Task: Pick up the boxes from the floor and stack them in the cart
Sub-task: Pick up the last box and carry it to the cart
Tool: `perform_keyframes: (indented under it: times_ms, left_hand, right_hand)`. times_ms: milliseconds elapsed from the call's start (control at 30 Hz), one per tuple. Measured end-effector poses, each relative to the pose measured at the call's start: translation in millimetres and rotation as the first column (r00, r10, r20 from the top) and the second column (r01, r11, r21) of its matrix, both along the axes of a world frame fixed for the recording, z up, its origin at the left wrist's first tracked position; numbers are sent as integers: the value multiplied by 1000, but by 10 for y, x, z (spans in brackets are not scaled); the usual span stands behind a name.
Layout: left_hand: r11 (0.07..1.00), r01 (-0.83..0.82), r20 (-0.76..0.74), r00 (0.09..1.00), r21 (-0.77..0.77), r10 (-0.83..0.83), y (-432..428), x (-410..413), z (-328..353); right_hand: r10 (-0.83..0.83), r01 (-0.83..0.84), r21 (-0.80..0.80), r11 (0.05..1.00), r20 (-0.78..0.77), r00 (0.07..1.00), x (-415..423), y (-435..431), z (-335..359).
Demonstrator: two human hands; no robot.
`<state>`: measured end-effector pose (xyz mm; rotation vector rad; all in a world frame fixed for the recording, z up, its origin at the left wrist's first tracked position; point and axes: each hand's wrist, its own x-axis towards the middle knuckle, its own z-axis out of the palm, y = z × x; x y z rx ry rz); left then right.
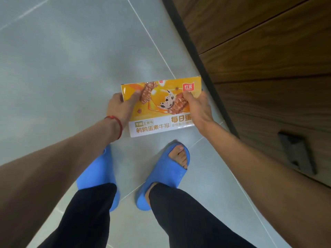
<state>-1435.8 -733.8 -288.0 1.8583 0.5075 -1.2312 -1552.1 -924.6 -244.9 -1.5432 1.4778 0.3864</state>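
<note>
A flat yellow-and-white snack box [157, 111] with printed food pictures and Chinese lettering sits low over the grey tiled floor, just ahead of my feet. My left hand [120, 106] grips its left edge, thumb laid across the printed top face. My right hand [196, 105] grips the right edge, thumb also on top. Whether the box touches the floor or is lifted off it, I cannot tell. No cart is in view.
My two feet in blue slippers [166, 174] stand right below the box. A dark wooden wall or cabinet front [268, 59] with a black baseboard [195, 51] runs along the right. A dark metal fitting [297, 153] is mounted on it. Grey floor tiles [62, 68] stretch to the left.
</note>
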Motion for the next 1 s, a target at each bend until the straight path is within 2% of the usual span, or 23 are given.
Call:
perform_keyframes:
  times_ms: [133, 233, 300, 367, 667, 867, 1000]
  left_hand:
    - [995, 42, 89, 995, 93, -50, -51, -8, 221]
    - [995, 39, 97, 994, 95, -48, 49, 62, 551]
    - [999, -6, 70, 998, 52, 2, 172, 103, 882]
    - [998, -55, 60, 997, 15, 54, 303, 130, 1262]
    - [949, -313, -15, 950, -39, 313, 955, 75, 3150]
    - [907, -412, 36, 909, -85, 416, 1333, 152, 4219]
    - [847, -512, 118, 841, -139, 528, 1504, 156, 4886]
  right_hand:
    - [-39, 39, 33, 999, -6, 999, -96, 221, 161]
    - [-103, 103, 49, 993, -3, 995, -183, 498, 546]
    - [-159, 157, 97, 983, 4, 987, -234, 665, 861]
    - [-142, 140, 117, 983, 10, 990, -297, 836, 1228]
    - [-230, 208, 211, 955, 82, 970, -167, 1360, 2955]
    - [-143, 106, 175, 979, 213, 967, 52, 1521, 4008]
    - [27, -68, 114, 991, 327, 945, 223, 1597, 4622]
